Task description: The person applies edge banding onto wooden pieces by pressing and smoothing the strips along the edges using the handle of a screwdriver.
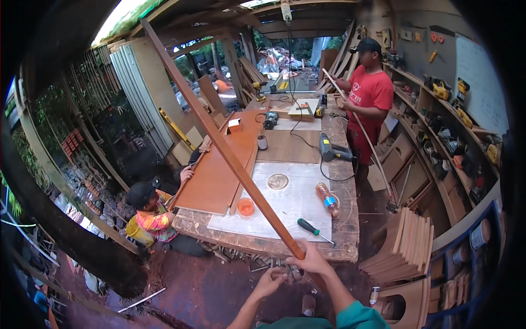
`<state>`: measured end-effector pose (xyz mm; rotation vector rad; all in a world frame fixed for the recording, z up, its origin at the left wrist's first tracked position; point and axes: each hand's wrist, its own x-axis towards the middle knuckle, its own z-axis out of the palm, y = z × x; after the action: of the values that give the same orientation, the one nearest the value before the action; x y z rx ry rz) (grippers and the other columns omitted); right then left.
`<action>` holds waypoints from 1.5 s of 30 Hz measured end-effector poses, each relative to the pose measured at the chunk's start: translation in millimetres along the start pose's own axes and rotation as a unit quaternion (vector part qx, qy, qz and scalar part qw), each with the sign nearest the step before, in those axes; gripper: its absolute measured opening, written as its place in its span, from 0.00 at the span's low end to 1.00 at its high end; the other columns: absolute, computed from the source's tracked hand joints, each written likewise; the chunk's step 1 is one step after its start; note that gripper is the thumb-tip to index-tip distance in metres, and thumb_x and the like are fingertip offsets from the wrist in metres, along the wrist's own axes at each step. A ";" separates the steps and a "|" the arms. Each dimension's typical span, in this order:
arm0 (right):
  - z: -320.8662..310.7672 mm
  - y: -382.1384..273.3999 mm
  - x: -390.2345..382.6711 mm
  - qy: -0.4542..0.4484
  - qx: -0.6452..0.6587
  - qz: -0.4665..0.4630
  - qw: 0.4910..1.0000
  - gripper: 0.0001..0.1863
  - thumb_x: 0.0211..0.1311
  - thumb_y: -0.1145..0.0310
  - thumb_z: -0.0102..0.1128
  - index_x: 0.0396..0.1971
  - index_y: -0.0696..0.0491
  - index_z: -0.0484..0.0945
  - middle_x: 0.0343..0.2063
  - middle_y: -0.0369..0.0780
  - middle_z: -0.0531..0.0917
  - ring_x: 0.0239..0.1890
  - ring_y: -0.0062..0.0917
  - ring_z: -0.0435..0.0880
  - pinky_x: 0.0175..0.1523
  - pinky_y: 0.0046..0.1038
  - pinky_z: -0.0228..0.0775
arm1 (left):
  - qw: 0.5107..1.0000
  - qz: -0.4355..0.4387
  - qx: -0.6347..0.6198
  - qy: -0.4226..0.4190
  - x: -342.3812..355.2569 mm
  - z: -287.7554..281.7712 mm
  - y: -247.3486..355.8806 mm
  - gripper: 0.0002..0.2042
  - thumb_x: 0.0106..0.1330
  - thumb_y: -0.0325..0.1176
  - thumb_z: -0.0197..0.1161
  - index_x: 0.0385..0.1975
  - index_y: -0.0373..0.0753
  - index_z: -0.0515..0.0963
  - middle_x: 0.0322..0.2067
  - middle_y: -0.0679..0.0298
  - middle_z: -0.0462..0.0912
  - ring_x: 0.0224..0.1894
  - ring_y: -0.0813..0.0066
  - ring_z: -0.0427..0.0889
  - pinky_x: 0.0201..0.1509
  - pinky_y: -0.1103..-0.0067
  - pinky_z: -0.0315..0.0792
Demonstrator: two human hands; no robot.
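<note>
Low in the centre of the frame, the right hand (313, 261) is closed around the near end of a long reddish-brown wooden strip (219, 137), which slants up toward the upper left. Just beside it, the left hand (269, 282) hangs with fingers loosely curled, holding nothing. Beyond lies a worn wooden workbench (345, 241) bearing a green-handled screwdriver (312, 228), a clear plastic bottle (327, 199) and a flat orange-brown board (216, 175).
</note>
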<state>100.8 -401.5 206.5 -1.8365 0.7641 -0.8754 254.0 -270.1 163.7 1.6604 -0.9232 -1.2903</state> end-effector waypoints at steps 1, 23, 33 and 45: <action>12.1 14.4 -3.5 -0.013 -0.015 0.023 1.000 0.25 0.51 0.62 0.75 0.47 0.57 0.78 0.27 0.44 0.82 0.31 0.25 0.82 0.40 0.31 0.74 | 1.000 -0.025 0.006 0.019 -4.0 -4.1 1.6 0.27 0.67 0.37 0.66 0.60 0.29 0.66 0.44 0.54 0.83 0.49 0.71 0.81 0.51 0.77 0.75; 79.9 94.2 -130.4 0.187 -0.138 0.118 0.965 0.13 0.50 0.61 0.74 0.23 0.53 0.80 0.17 0.48 0.80 0.23 0.46 0.83 0.29 0.40 0.71 | 0.977 0.077 -0.198 0.007 13.8 7.4 -10.2 0.23 0.68 0.27 0.62 0.62 0.31 0.67 0.52 0.57 0.79 0.55 0.74 0.78 0.55 0.78 0.74; 56.4 98.0 -181.5 0.108 -0.011 0.135 0.985 0.19 0.50 0.68 0.75 0.41 0.60 0.81 0.23 0.39 0.84 0.26 0.19 0.83 0.32 0.25 0.75 | 0.974 0.120 -0.190 -0.003 -15.0 -9.3 12.5 0.22 0.65 0.21 0.63 0.59 0.27 0.70 0.51 0.56 0.81 0.54 0.71 0.80 0.59 0.76 0.75; 24.9 20.2 -92.5 0.105 0.138 -0.006 0.985 0.47 0.57 0.35 0.62 0.60 0.63 0.67 0.38 0.45 0.82 0.41 0.28 0.83 0.48 0.30 0.74 | 0.963 0.155 -0.199 -0.090 -32.5 29.4 -21.1 0.16 0.69 0.23 0.60 0.56 0.31 0.71 0.49 0.58 0.81 0.54 0.71 0.79 0.59 0.73 0.73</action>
<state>67.5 -323.4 157.6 -1.5228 0.7210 -1.1366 219.9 -237.3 152.4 1.0561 -0.9151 -1.3190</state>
